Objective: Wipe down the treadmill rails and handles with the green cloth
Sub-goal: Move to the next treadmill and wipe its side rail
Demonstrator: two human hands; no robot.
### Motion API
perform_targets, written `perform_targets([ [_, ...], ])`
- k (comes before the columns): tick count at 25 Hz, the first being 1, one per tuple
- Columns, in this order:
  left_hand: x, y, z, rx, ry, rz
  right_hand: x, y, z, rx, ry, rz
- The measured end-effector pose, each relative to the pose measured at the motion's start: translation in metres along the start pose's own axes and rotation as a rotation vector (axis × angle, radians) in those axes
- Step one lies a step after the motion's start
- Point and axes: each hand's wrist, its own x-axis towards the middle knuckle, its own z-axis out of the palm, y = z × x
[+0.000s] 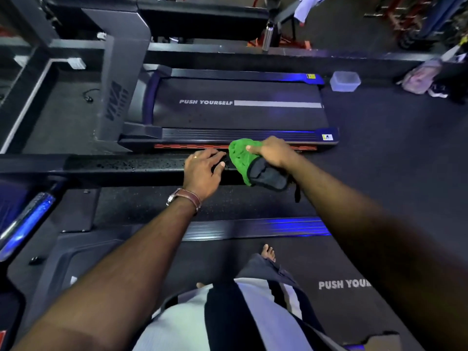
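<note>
Head camera view, looking down over a striped shirt and two bare forearms at a gym treadmill.

A bright green, nubby microfibre cloth (240, 153) is bunched over the end of a black, speckled, foam-covered handrail (126, 167) that runs across the middle of the frame. The cloth has a dark grey backing edged in black, which folds outward and hangs down the near side of the rail, with a black strap dangling below it.

The right hand (273, 150) grips the cloth from above, thumb pressed onto the green pile and fingers curled out of sight behind it. The left hand (202, 171) rests on the rail just beside the cloth, fingers laid fairly straight and close together across the top, holding nothing. It wears a ring, and a brown leather-strap wristwatch (184, 197) sits on the wrist.

A bare foot stands on the black treadmill belt (316, 262) below, printed with white letters "PUSH YOUR", cut off by the arm.

Beyond the rail lies a second treadmill (228, 115), its belt reading "PUSH YOURSELF", with blue-lit side rails. The dark rubber gym floor (392, 148) holds a clear plastic lidded container (345, 81), a steel bottle (268, 36) and a pale pink bag (420, 76). The room is dim, with blue reflections.
</note>
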Motion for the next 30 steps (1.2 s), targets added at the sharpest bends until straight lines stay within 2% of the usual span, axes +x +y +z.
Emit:
perform_targets([
  [1, 0.000, 0.001, 0.000, 0.010, 0.006, -0.008, 0.014, -0.009, -0.009, -0.014, -0.130, 0.022],
  [3, 0.000, 0.002, -0.001, 0.006, 0.013, -0.014, 0.026, -0.009, -0.018, 0.100, -0.254, -0.029],
  [5, 0.000, 0.002, -0.001, 0.002, -0.001, -0.008, 0.028, 0.019, -0.015, 0.445, -0.335, -0.055],
  [7, 0.001, 0.002, -0.003, -0.012, -0.018, -0.021, 0.027, 0.048, -0.001, 0.850, -0.409, 0.024],
  [8, 0.002, 0.002, -0.004, -0.015, -0.028, -0.036, 0.031, 0.055, 0.005, 0.951, -0.391, 0.089],
  [9, 0.003, 0.003, -0.004, -0.013, -0.038, -0.052, 0.038, 0.055, 0.006, 0.986, -0.404, 0.138],
  [11, 0.003, 0.007, -0.005, 0.002, -0.060, -0.066, 0.051, 0.039, 0.006, 0.858, -0.471, 0.168],
  [15, 0.006, 0.013, -0.009, -0.031, -0.091, -0.123, 0.056, 0.008, -0.010, 0.593, -0.698, -0.096],
  [17, 0.005, 0.014, -0.009, -0.044, -0.089, -0.141, 0.063, 0.028, 0.003, 0.771, -0.673, -0.097],
  [19, 0.005, 0.016, -0.008, -0.051, -0.067, -0.157, 0.057, 0.058, 0.016, 1.054, -0.628, 0.052],
  [20, 0.005, 0.018, -0.008, -0.054, -0.054, -0.172, 0.055, 0.066, 0.024, 1.121, -0.608, 0.147],
  [21, 0.006, 0.019, -0.008, -0.053, -0.043, -0.181, 0.051, 0.071, 0.025, 1.153, -0.590, 0.193],
  [23, 0.007, 0.021, -0.007, -0.033, -0.038, -0.186, 0.047, 0.067, 0.022, 1.127, -0.684, 0.153],
  [25, 0.008, 0.020, -0.006, -0.042, -0.050, -0.198, 0.045, 0.053, 0.014, 1.119, -0.612, 0.105],
  [26, 0.008, 0.019, -0.005, -0.055, -0.044, -0.206, 0.045, 0.045, 0.017, 1.171, -0.543, 0.162],
  [27, 0.007, 0.019, -0.003, -0.065, -0.029, -0.210, 0.040, 0.043, 0.024, 1.279, -0.443, 0.283],
  [29, 0.006, 0.019, -0.001, -0.075, -0.009, -0.216, 0.006, 0.054, 0.042, 1.674, -0.361, 0.463],
  [30, 0.006, 0.020, -0.001, -0.076, -0.008, -0.221, -0.007, 0.059, 0.054, 1.786, -0.285, 0.527],
])
